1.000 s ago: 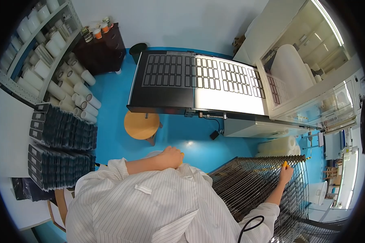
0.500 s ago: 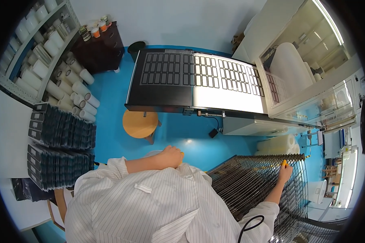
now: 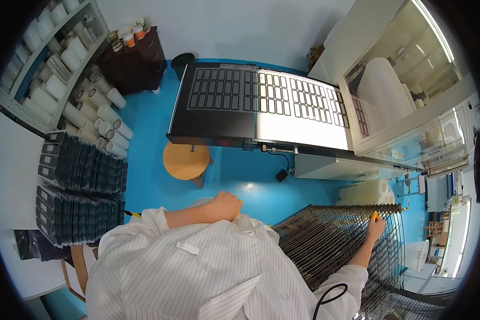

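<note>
Fingers of the right hand [image 3: 376,228] are bent and narrow together at the wire rack [image 3: 320,240], just below its upper edge and near that edge's right corner; a yellow tip [image 3: 375,215] shows at the top of the hand, but I cannot tell whether they grip a wire. Most of the rack spreads to the left of these fingers and below them. Curled in front of the chest, the left hand [image 3: 225,206] sits well apart from the rack, its fingers mostly hidden, so what they hold cannot be told. Well beyond both hands, sheeting with dark frames [image 3: 216,90] lies along the far edge of the worktop [image 3: 213,125], and a round stool [image 3: 184,160] stands by its near left corner.
</note>
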Motion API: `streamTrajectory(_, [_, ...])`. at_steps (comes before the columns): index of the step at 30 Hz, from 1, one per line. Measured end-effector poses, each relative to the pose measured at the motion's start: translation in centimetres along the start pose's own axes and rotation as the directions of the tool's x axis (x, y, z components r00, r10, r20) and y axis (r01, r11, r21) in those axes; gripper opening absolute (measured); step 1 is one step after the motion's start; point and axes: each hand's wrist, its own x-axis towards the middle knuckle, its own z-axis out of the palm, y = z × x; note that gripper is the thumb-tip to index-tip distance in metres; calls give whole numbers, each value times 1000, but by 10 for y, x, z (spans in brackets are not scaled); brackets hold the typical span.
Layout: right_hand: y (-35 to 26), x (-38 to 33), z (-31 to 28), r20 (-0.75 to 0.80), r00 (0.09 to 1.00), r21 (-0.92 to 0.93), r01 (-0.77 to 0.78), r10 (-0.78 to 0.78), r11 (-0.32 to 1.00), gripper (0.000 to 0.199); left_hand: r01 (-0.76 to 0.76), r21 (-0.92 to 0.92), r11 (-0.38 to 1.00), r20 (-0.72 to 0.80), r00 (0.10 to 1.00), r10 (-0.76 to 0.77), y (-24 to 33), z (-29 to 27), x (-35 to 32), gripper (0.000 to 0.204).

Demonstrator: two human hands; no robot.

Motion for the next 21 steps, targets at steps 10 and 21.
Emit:
streamTrajectory(10, [11, 4, 9, 8, 1000, 14, -3, 3, 1000, 32, -4, 1, 1000, 7, 1000, 4, 2, 7, -2, 23])
streamTrajectory(21, [9, 1, 4, 5, 1000, 30, -28, 28, 999, 33, -10, 18, 1000, 9, 1000, 10, 2, 11, -4, 24])
